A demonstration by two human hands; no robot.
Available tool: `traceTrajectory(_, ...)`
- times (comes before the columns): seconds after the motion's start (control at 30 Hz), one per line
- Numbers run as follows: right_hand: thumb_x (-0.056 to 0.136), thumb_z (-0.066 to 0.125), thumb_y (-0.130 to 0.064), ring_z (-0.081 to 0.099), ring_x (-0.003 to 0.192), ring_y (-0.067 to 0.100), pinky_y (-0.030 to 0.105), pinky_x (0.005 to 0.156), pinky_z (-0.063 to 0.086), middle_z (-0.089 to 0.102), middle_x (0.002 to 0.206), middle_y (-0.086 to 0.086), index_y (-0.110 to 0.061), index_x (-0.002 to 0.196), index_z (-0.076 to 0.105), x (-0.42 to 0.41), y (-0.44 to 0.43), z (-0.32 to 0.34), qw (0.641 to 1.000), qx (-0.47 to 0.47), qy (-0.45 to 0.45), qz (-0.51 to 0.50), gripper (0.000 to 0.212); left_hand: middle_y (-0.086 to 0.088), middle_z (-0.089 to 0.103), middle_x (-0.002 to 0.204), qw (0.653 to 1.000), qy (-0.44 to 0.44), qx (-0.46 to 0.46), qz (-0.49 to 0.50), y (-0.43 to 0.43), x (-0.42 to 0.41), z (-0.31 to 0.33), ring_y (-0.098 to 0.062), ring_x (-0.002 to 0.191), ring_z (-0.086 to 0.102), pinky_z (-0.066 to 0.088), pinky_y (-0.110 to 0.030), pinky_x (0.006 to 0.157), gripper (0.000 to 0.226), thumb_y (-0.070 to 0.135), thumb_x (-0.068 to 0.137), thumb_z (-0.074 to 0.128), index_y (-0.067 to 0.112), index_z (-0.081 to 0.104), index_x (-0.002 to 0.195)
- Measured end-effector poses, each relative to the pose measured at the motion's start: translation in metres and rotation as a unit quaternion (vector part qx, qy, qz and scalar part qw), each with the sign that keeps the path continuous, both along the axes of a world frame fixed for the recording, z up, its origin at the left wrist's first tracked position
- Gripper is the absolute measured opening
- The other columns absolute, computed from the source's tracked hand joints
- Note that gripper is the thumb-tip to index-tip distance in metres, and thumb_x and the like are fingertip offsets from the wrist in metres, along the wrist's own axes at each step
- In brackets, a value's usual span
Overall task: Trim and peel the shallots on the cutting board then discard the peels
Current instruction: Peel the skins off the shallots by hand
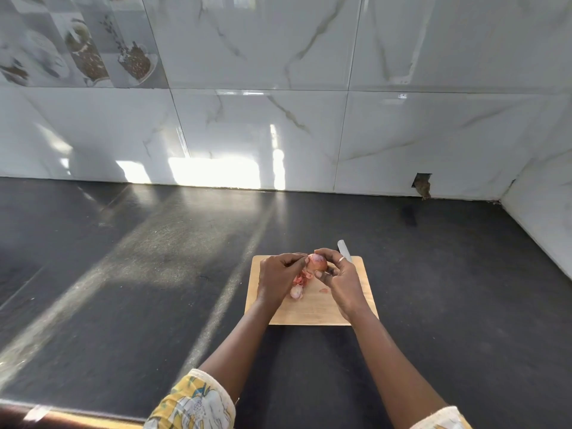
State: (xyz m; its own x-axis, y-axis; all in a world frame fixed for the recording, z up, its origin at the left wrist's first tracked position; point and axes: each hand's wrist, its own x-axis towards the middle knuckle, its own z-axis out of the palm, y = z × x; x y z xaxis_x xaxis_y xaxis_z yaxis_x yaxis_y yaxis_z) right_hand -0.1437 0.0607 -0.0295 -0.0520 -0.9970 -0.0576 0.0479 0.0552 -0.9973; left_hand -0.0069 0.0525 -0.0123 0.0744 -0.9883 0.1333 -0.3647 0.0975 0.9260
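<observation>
A pinkish shallot (pixel 318 264) is held above the far part of the wooden cutting board (pixel 312 311). My right hand (pixel 339 278) grips it from the right and below. My left hand (pixel 278 275) pinches its skin at the shallot's left side. Reddish peels (pixel 301 278) lie on the board under my hands. A pale peeled shallot (pixel 296 291) rests beside them, near my left wrist. A small thin piece (pixel 324 291) lies at the board's middle. A white knife handle (pixel 344 249) sticks out behind my right hand; its blade is hidden.
The board sits on a dark countertop (pixel 123 274) streaked with sunlight. A white marble-tiled wall (pixel 278 119) runs along the back and turns in at the right (pixel 544 218). A small hole (pixel 421 184) breaks the wall's base.
</observation>
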Motion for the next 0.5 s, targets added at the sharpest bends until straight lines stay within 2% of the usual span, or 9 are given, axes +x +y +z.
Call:
traceTrajectory(0.17,0.084,0.061,0.008,0.057,0.112,0.017,0.023,0.077,0.05,0.062,0.119,0.003,-0.026,0.105,0.063,0.004,0.0005,0.0004,1.0,0.004,0.001,0.004,0.04,-0.001,0.074,0.081,0.997,-0.063,-0.004,0.042,0.0012,-0.0028,0.0019,-0.011,0.074,0.068,0.055,-0.029,0.074,0.013,0.02,0.082,0.067,0.013,0.076,0.087)
traceTrajectory(0.33,0.083,0.062,0.01,0.057,0.112,0.02,0.016,0.069,0.049,0.061,0.121,0.006,-0.028,0.103,0.063,0.0056,-0.0006,-0.0018,1.0,0.004,-0.018,0.005,0.043,0.002,0.071,0.079,0.993,-0.069,0.035,0.083,-0.002,-0.0033,0.0042,-0.011,0.074,0.064,0.052,-0.026,0.072,0.016,0.028,0.081,0.067,0.013,0.073,0.085)
traceTrajectory(0.5,0.083,0.062,0.01,0.061,0.095,0.011,0.019,0.069,0.049,0.065,0.106,-0.002,-0.021,0.105,0.061,0.0016,-0.0007,-0.0001,0.997,-0.002,-0.075,0.008,0.039,0.004,0.067,0.071,0.99,-0.065,0.08,0.099,-0.0046,0.0023,0.0027,-0.012,0.069,0.064,0.048,-0.022,0.064,0.012,0.023,0.08,0.065,0.013,0.072,0.083)
